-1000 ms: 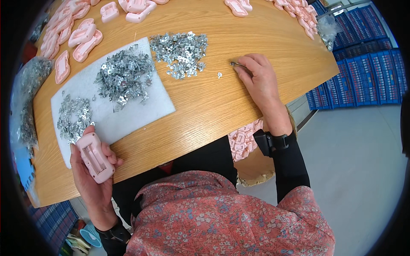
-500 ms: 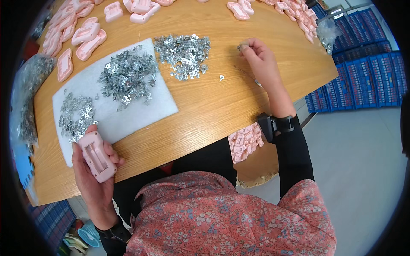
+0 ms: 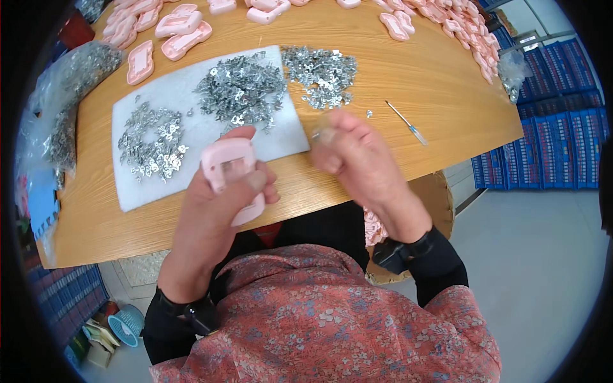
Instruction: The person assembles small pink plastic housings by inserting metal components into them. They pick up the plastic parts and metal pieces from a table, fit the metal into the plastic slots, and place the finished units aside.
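Note:
My left hand (image 3: 214, 220) grips a pink plastic case (image 3: 220, 155) with an oblong recess in its face, held over the table's near edge; the thumb lies across it. To its right, my right hand (image 3: 365, 163) is closed in a pinch, slightly blurred. A tiny shiny metal piece (image 3: 316, 135) shows at its fingertips. Beyond the hands, a white foam sheet (image 3: 198, 185) carries a large heap of small metal clips (image 3: 239, 89) and a looser heap of metal clips (image 3: 153, 140). Another pile of clips (image 3: 322, 73) lies right of the sheet.
A thin screwdriver-like tool (image 3: 408, 124) lies on the wooden table (image 3: 447, 127). Pink cases (image 3: 182, 29) line the far side, with a big pile of them (image 3: 460, 29) at far right. A plastic bag of metal parts (image 3: 73, 108) sits left. Blue racks (image 3: 543, 150) stand right.
My left hand has moved right and up with the pink case, its thumb now over it. My right hand has come down and left toward it, away from the screwdriver-like tool. The view has shifted.

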